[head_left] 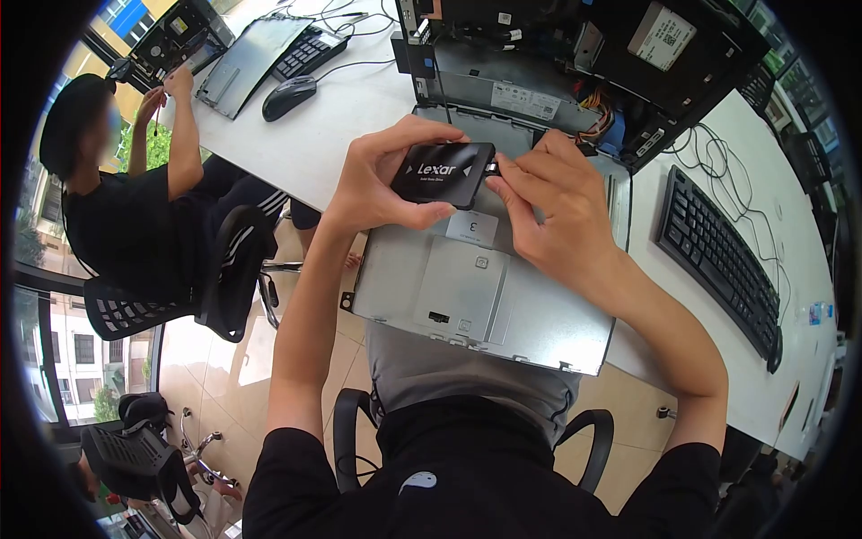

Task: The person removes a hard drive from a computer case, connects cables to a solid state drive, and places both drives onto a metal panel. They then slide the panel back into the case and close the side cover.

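Observation:
My left hand point(373, 184) grips a black Lexar solid state drive point(438, 180) by its edges, thumb below and fingers above, with the label facing up. At the drive's right edge, my right hand point(566, 202) pinches a small cable connector point(491, 167) between thumb and forefinger, right up against the drive. Most of the connector is hidden by the fingers. Both hands are over a bare metal side panel point(395, 278) that lies across the table edge above my lap. Just beyond stands an open computer case point(530, 99) with loose wires inside.
A black keyboard point(718, 265) and tangled cables lie to the right. At the back left are a mouse point(289, 97), another keyboard point(310, 52) and a metal panel point(256, 63). A seated person point(135, 198) works at another open computer on the left.

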`<state>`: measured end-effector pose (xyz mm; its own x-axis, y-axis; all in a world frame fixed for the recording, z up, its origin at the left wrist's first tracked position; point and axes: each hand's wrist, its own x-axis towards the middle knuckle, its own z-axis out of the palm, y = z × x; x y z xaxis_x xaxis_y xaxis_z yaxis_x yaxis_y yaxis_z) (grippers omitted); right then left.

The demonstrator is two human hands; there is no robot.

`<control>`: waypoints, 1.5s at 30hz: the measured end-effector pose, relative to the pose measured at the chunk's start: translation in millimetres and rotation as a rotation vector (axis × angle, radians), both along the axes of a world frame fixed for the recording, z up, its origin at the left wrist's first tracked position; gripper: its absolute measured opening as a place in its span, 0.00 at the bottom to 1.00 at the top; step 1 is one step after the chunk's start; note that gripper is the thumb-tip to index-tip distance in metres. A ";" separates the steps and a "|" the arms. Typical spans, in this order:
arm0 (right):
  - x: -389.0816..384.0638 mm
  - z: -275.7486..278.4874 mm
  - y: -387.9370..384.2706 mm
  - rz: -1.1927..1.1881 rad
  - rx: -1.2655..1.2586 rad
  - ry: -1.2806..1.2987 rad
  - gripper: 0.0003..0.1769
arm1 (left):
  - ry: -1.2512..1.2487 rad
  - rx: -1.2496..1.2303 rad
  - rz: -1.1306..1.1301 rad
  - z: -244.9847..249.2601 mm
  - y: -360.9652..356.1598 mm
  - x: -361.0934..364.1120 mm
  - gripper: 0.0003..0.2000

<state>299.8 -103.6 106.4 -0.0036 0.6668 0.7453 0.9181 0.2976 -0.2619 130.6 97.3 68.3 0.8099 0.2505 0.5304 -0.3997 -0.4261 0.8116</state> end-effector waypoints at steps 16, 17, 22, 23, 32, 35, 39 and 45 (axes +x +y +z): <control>35.0 44.1 -18.3 -0.007 -0.105 -0.044 0.17 | -0.059 -0.186 0.069 -1.4 -6.1 -2.8 0.40; 44.3 50.5 -22.0 -0.028 -0.131 -0.068 0.18 | -0.081 -0.211 0.067 -2.9 -5.1 -2.4 0.40; 72.3 47.9 -31.5 -0.145 -0.282 -0.294 0.23 | -0.111 -0.286 0.090 -8.2 -0.4 -3.5 0.40; 72.6 45.5 -31.5 -0.152 -0.327 -0.321 0.24 | -0.099 -0.309 0.090 -7.4 -0.5 -4.8 0.40; 84.7 34.4 -23.2 -0.138 -0.424 -0.360 0.19 | -0.052 -0.278 0.103 -0.4 -6.8 -4.7 0.41; 92.1 43.6 -25.9 -0.051 -0.433 -0.187 0.17 | -0.048 -0.223 0.115 1.3 -8.4 -3.1 0.43; 93.1 59.8 -31.0 0.007 -0.432 -0.051 0.15 | -0.068 -0.083 0.098 3.8 -6.6 -0.6 0.46; 94.1 58.1 -29.5 0.064 -0.415 0.031 0.15 | 0.033 -0.062 0.138 9.5 -17.3 2.5 0.46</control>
<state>393.9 -133.1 164.5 -0.0364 0.9094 0.4143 0.8910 0.2172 -0.3986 133.1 80.0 77.8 0.7823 0.3925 0.4837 -0.3131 -0.4236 0.8500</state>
